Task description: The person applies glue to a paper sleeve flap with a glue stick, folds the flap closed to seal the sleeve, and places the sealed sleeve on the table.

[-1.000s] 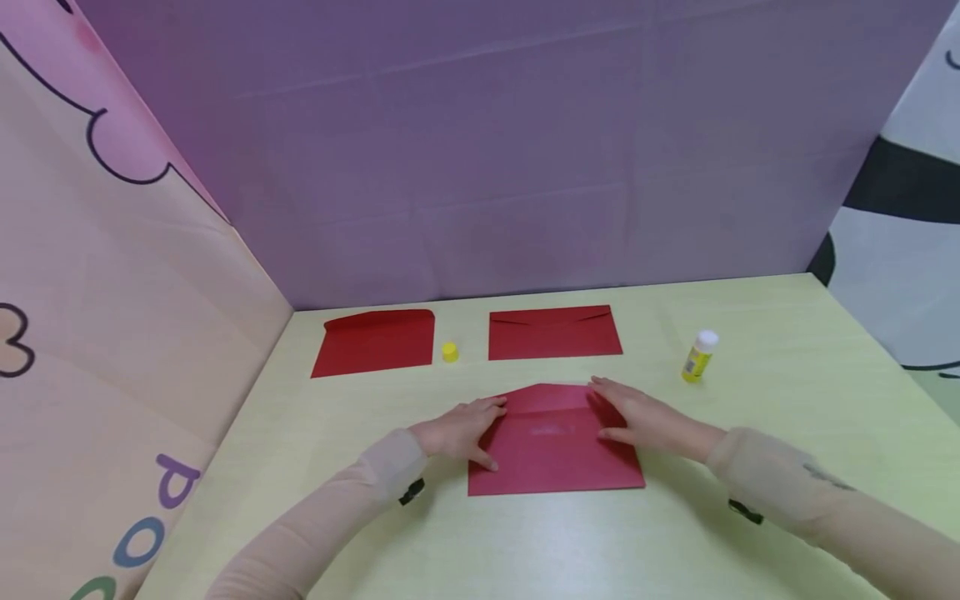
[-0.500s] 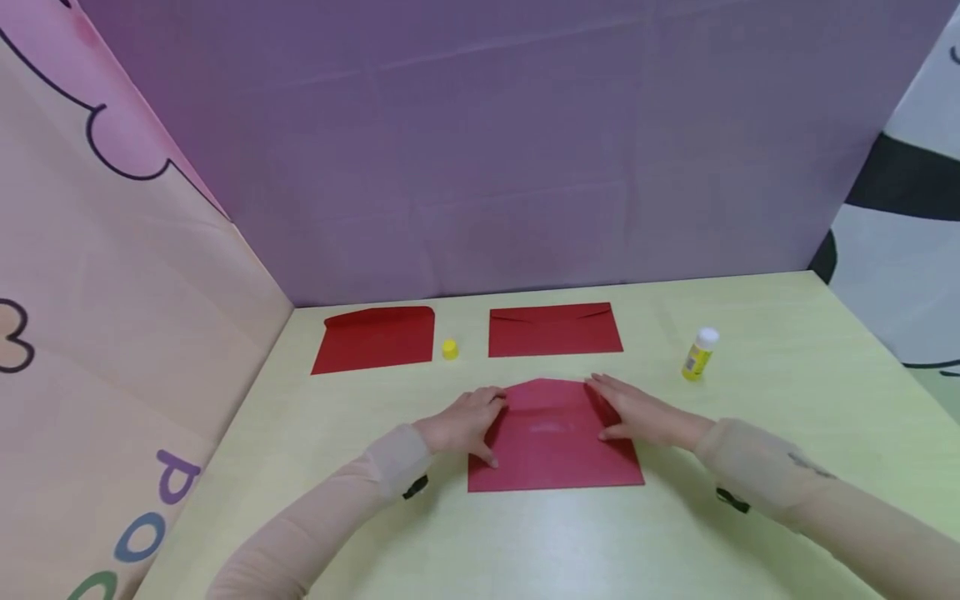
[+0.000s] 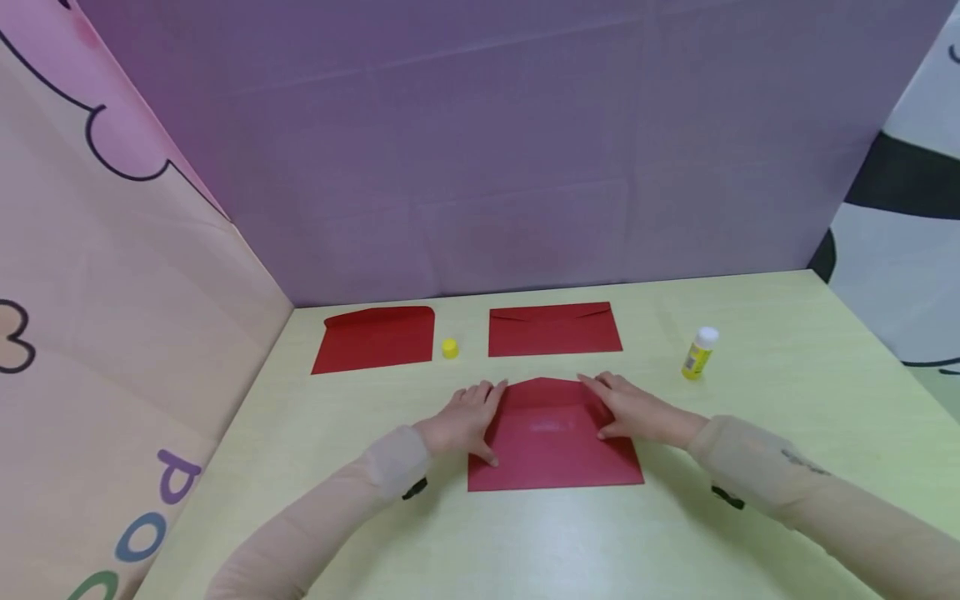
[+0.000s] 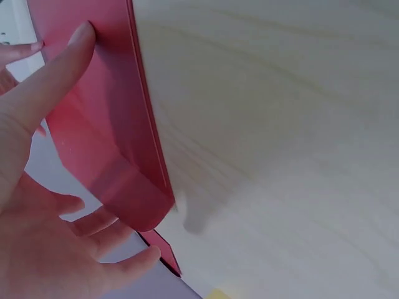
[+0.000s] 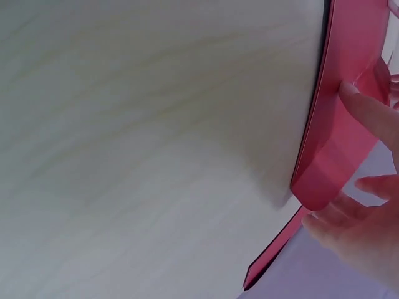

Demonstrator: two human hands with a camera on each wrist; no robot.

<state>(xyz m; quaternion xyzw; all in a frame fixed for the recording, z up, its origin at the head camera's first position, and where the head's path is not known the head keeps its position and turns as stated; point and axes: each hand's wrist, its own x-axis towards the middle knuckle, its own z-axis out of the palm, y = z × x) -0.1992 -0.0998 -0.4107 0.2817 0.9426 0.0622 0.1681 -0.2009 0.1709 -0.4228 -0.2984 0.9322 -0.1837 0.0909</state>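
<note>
A red envelope [image 3: 555,458] lies on the table in the head view, its flap on the far side and tilted up. A shiny patch shows near its middle. My left hand [image 3: 467,422] is at its left side, thumb pressing on the body and the other fingers behind the flap [image 4: 118,187]. Mirroring it, my right hand [image 3: 637,408] has its thumb on the right part and its fingertips at the flap's far edge. In the right wrist view the fingers [image 5: 327,230] sit just behind the flap's corner.
Farther back lie a red envelope [image 3: 378,346] with its flap up and another red envelope [image 3: 555,333] with its flap folded down. Between them stands a yellow cap [image 3: 450,348]. A yellow glue stick [image 3: 697,354] with a white top stands at the right. A purple backdrop [image 3: 480,167] borders the table.
My right hand has shifted slightly left along the flap's far edge. The left fingers have risen a little behind the flap. The envelope stays in place.
</note>
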